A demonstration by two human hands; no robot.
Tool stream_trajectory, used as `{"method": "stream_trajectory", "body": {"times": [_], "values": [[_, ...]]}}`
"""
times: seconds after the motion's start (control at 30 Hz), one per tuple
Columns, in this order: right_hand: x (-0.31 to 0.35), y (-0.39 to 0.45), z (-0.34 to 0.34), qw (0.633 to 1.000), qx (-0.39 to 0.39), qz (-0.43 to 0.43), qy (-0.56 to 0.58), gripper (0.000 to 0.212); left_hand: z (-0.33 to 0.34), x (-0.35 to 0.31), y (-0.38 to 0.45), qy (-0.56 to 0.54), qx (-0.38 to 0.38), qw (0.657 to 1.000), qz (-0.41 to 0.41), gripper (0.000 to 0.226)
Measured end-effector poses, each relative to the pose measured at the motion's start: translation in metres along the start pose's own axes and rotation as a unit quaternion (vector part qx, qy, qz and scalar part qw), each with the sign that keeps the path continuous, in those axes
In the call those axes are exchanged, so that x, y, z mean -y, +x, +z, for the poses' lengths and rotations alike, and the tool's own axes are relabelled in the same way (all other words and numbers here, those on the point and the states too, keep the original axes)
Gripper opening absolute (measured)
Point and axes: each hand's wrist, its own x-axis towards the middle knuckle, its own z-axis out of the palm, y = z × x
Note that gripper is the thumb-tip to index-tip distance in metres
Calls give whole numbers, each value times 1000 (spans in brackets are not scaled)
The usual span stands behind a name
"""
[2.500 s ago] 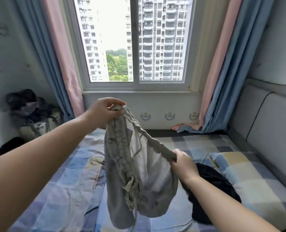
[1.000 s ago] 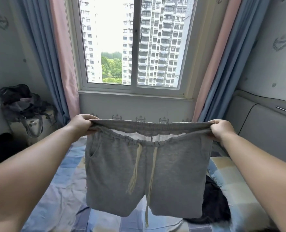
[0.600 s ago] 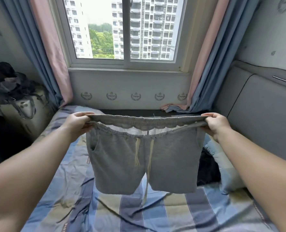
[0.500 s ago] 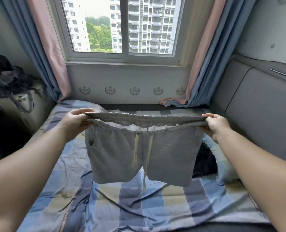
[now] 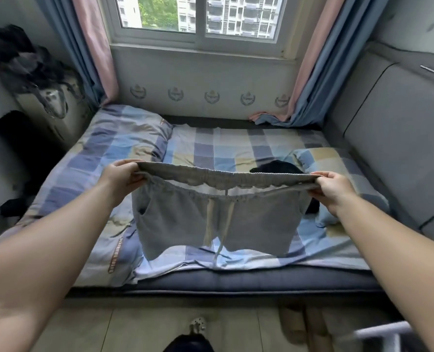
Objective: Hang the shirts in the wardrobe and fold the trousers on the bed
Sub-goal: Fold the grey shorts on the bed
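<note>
I hold a pair of grey drawstring shorts (image 5: 256, 224) stretched wide by the waistband above the bed (image 5: 236, 148). My left hand (image 5: 120, 177) grips the waistband's left end and my right hand (image 5: 334, 190) grips its right end. The legs hang down with their hems at the checked sheet near the bed's front edge; I cannot tell if they touch it. A black garment (image 5: 277, 167) lies on the bed behind the shorts, partly hidden by them.
A checked pillow (image 5: 337, 163) lies at the right by the grey padded headboard (image 5: 388, 138). A folded quilt (image 5: 114, 148) covers the bed's left side. A cluttered stand with dark clothes (image 5: 33, 72) sits far left. Curtains (image 5: 312, 72) frame the window.
The bunched shorts were spread out by the waistband, then lowered from window height down toward the bed. My view has tilted downward, showing the floor and the bed's front edge.
</note>
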Motion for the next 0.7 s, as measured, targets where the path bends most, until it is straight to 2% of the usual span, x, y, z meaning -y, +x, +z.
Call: {"method": "stream_trajectory", "body": {"times": [0.2,0.33,0.53,0.7], "values": [[-7,-1,-4,999,-1,-15,-50,33,-5,21,-4,-31,2,1000,3,24],[-25,30,14,995,-24,7,-101,29,2,43,26,3,25,999,25,21],[-71,94,65,987,-40,64,-144,31,10,92,114,86,15,996,-14,25],[-121,168,117,975,-75,103,-181,27,26,136,211,165,-6,986,-33,15]]}}
